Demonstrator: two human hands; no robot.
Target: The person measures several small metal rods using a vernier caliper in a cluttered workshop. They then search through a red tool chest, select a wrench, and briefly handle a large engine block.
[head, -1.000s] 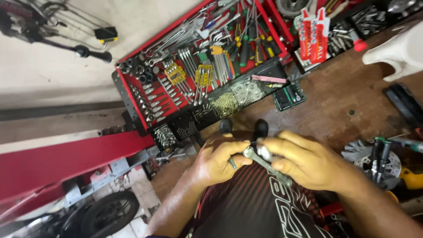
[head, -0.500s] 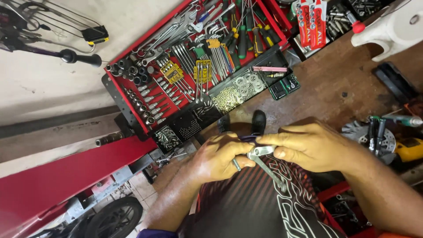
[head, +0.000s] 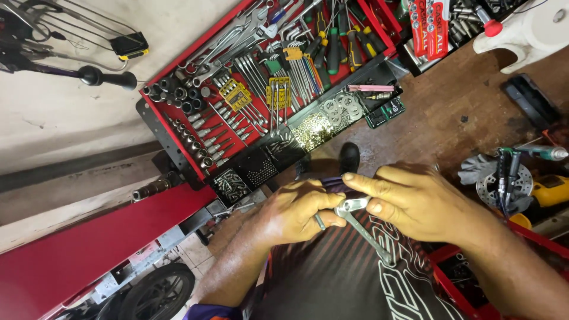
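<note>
My left hand (head: 296,210) and my right hand (head: 415,198) meet in front of my chest, over a black shirt with orange and white print. Both are closed on a metal wrench (head: 363,228): the right thumb and fingers pinch its open-jaw head, and its shaft slants down to the right below the hand. A small dark part sits under my left fingers, mostly hidden. A ring shows on one left finger.
A red tool tray (head: 269,83) holds sockets, hex keys, screwdrivers and wrenches; black bins of washers (head: 332,118) and screws line its near edge. A brake disc (head: 504,181), a yellow tool (head: 548,189) and a white jug (head: 533,29) lie right. A red beam (head: 89,249) and wheel (head: 160,293) sit lower left.
The view has drifted, so the tool tray sits higher and farther left. My hands stay together on the wrench, with the fingers shifting slightly around its head.
</note>
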